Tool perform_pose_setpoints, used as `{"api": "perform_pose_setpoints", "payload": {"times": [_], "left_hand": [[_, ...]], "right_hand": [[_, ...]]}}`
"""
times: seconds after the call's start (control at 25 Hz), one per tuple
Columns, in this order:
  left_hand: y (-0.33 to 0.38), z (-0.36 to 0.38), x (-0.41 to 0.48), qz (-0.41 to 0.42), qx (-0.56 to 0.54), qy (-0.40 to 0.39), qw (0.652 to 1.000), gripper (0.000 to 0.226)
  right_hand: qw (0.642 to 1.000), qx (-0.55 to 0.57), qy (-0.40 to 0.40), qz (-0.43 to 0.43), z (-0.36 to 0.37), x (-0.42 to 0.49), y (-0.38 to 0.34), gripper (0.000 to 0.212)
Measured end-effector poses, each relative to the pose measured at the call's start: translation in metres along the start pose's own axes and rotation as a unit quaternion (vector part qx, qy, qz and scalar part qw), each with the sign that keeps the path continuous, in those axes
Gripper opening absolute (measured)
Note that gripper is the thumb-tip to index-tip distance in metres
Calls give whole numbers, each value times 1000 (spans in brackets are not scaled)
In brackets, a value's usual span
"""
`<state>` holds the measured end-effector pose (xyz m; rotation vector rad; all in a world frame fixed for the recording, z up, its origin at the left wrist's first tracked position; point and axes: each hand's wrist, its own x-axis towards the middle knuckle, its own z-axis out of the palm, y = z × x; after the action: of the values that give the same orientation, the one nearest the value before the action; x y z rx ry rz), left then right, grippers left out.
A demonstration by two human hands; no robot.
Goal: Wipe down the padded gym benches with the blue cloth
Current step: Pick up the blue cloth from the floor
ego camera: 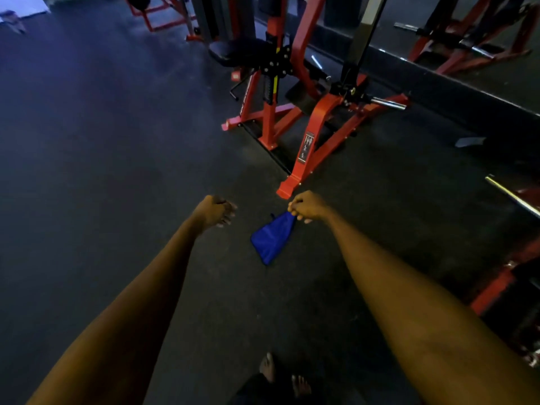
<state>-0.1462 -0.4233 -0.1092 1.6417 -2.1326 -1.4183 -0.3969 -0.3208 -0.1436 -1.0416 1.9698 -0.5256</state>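
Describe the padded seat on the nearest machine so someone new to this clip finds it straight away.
On the dark floor straight ahead stands a red-framed machine. On its left as seen, beside the upright red post, sits the black padded seat. Unlike the flat black plate low in the frame, it is rounded, cushioned and raised off the floor.

No legible text, even on the sticker [306, 148]

Folded blue cloth [273, 239] dangles, one corner pinched in right hand [306, 207].
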Motion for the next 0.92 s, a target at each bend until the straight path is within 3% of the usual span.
{"api": "perform_pose_setpoints", "payload": {"times": [0.48, 0.76, 0.92], "left_hand": [[-21, -32, 287, -26, -30, -62, 997, 27], [-94, 35, 414, -93, -37, -90, 991, 23], [-165, 91, 491, -130, -90, -61, 986, 23]], "right_hand": [[995, 24, -23, 96, 16, 258, -22, 18], [990, 0, -48, 129, 103, 409, 40, 19], [988, -22, -67, 140, 156, 496, 103, 21]]}}
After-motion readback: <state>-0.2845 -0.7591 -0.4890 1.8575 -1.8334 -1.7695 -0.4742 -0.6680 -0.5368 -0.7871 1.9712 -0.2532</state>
